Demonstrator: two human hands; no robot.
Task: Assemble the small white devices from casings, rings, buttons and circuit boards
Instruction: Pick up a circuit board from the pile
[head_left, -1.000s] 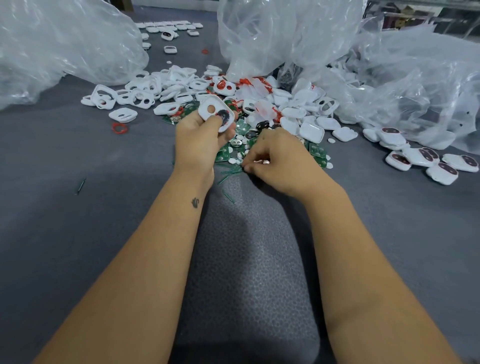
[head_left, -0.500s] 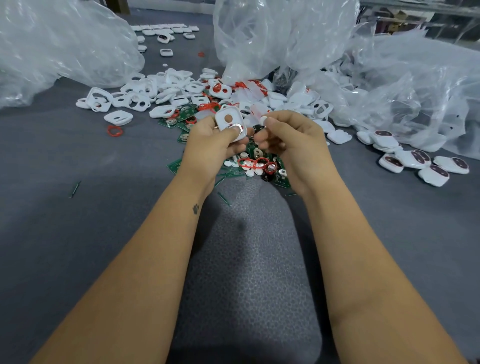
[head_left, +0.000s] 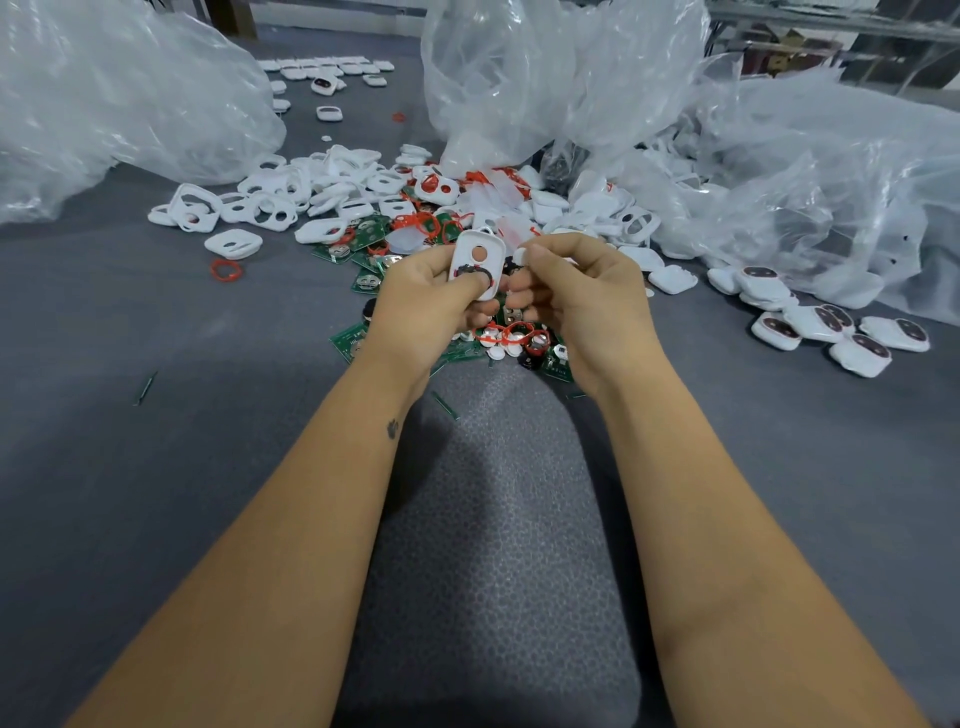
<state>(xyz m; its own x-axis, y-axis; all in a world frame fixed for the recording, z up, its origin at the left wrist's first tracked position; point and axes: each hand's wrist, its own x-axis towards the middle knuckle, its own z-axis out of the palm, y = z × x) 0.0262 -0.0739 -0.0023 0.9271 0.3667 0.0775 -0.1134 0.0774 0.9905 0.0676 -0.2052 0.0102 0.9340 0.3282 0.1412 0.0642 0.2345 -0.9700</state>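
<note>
My left hand (head_left: 426, 306) grips a white casing (head_left: 480, 260) upright above the parts pile, thumb pressed on the dark ring in its lower opening; a small round hole shows above it. My right hand (head_left: 576, 296) is close beside the casing and pinches a small white button (head_left: 521, 254) between thumb and forefinger. Under both hands lie green circuit boards (head_left: 349, 338), red rings (head_left: 511, 332) and white round buttons (head_left: 496, 352).
Loose white casings (head_left: 270, 208) spread at the back left, with a lone red ring (head_left: 226, 270) near them. Assembled devices (head_left: 831, 332) lie at the right. Large clear plastic bags (head_left: 119, 98) bulk along the back, and the bag at the right (head_left: 810, 171) spills casings. The grey table (head_left: 156, 493) carries a textured mat (head_left: 493, 545).
My right hand rose from the pile with a small white button and came up beside the casing. My left hand turned the casing upright and moved it slightly right.
</note>
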